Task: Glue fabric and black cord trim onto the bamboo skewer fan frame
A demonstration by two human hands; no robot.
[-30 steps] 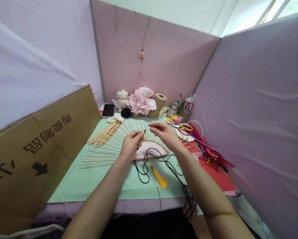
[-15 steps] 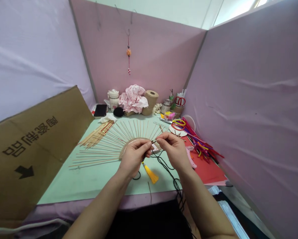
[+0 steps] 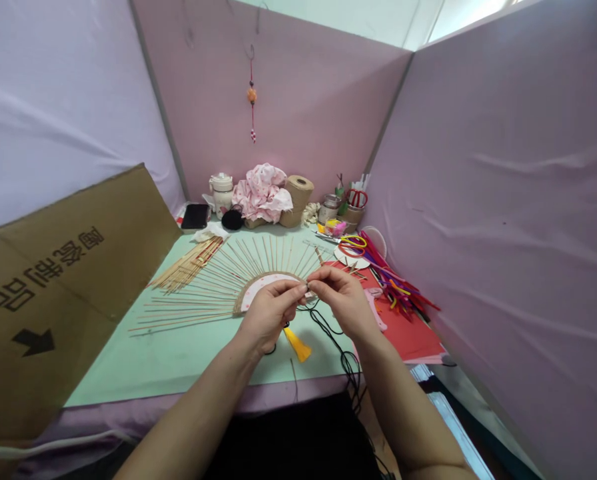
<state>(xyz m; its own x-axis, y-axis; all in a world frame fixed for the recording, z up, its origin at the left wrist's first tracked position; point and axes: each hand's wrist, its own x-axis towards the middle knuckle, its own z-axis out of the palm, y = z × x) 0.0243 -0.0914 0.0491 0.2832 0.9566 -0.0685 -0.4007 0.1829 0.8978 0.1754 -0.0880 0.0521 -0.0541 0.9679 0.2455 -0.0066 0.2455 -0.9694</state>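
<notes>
My left hand [image 3: 273, 310] pinches a black cord [image 3: 323, 321] between thumb and fingers, above the middle of the table. Fingertip to fingertip with it, my right hand [image 3: 339, 297] is closed on the same cord; the exact spot between the fingers is too small to make out. A yellow tassel [image 3: 297, 345] hangs below my left hand. Loops of the cord trail under my right hand and over the table's front edge. Behind my hands lies a fan frame of thin sticks [image 3: 188, 301] with a pale, dotted arc [image 3: 263, 285], partly covered by my left hand.
Spare sticks [image 3: 191, 263] and a phone [image 3: 195, 217] lie at the left, beside a cardboard sheet [image 3: 78, 280]. A bottle [image 3: 222, 193], pink cloth [image 3: 262, 193] and twine roll [image 3: 298, 199] stand at the back. Scissors [image 3: 352, 245], pipe cleaners [image 3: 403, 287] and red sheets [image 3: 413, 339] are at the right.
My fingertips have come together from slightly apart. The whole view has shifted a little, and more of the fan's dotted arc shows behind my left hand.
</notes>
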